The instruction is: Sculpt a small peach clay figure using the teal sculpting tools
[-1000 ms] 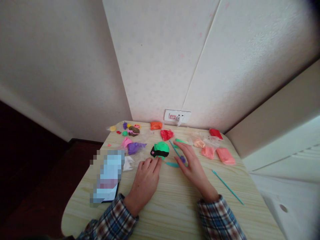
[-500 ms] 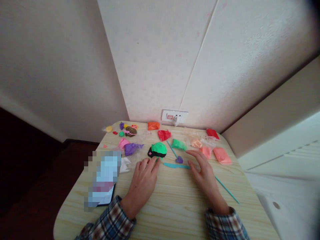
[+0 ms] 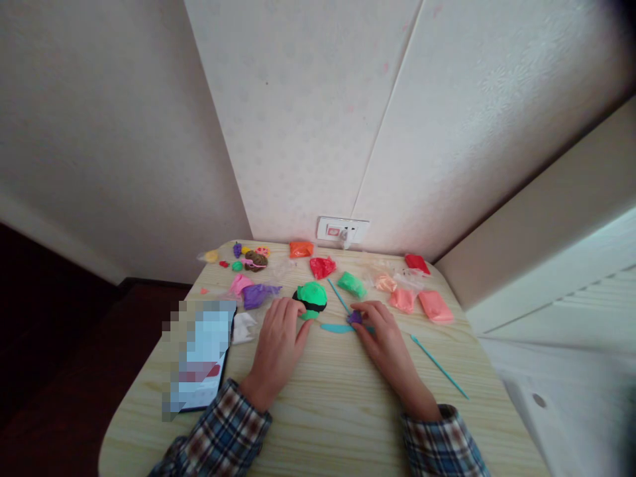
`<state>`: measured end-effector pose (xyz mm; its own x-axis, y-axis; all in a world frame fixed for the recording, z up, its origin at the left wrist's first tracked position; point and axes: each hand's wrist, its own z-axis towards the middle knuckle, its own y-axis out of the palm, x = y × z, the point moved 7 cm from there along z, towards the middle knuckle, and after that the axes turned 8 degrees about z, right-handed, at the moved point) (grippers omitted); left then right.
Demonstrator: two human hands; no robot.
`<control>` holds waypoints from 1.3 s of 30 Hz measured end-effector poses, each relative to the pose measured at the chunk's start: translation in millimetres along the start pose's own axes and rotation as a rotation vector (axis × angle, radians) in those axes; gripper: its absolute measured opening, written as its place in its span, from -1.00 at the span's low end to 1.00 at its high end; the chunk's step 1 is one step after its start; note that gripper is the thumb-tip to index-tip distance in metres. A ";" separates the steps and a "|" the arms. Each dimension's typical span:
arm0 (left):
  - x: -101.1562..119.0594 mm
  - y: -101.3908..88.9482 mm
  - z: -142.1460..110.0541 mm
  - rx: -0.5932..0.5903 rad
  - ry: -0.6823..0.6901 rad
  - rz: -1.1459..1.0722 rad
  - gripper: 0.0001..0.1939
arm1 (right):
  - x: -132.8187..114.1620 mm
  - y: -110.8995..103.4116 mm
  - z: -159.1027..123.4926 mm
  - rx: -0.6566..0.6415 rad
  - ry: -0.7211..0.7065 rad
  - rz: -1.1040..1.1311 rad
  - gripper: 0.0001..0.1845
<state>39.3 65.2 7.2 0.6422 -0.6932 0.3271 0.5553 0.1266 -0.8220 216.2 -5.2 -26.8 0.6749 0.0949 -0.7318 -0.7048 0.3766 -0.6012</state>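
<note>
The tabletop (image 3: 338, 411) extends beneath both hands and out past the fingers on every side. The phone (image 3: 209, 351), its screen partly masked, lies to the left of the left fingers.

The left hand (image 3: 279, 341) is set at the cap (image 3: 312, 295): its fingers cover the left edge, with the thumb apart at the near edge. Firmness of grip cannot be determined. The cap, green with a black band, rests directly ahead of these fingers.

The right hand (image 3: 390, 348) has its thumb and forefinger narrowed about the purple lump.

The green packet (image 3: 352, 284) lies beyond the right fingertips. The blue knife (image 3: 336, 328) lies between the two sets of fingers, its right end under the right hand. One blue stick (image 3: 440, 366) lies to the right of the right fingers; another blue stick (image 3: 338, 295) slants from beyond them towards the lump. Attachment cannot be determined.

The purple lump (image 3: 354, 318) sits between the right thumb and forefinger.

Step in hand, by judgement: gripping the lump while steadying the cap. Any lift calls for a light pinch, clear of the knife.
</note>
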 end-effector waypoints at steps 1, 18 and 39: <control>0.4 -0.4 0.4 0.005 -0.003 -0.037 -0.92 | -1.4 -1.4 0.3 0.013 0.004 0.018 -0.75; 4.0 39.1 -21.7 -0.456 -0.415 -1.000 -0.83 | -56.1 24.6 -7.3 -0.068 -0.122 0.428 -0.73; 0.3 28.3 -25.8 -0.482 -0.420 -0.958 -0.93 | -68.6 36.9 -14.5 -0.230 -0.209 0.066 -0.86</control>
<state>41.5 50.3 -28.0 0.2415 -0.0567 0.9687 0.7090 -0.6713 -0.2160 140.8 -11.2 -3.4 0.6394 0.3089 -0.7041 -0.7636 0.1476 -0.6286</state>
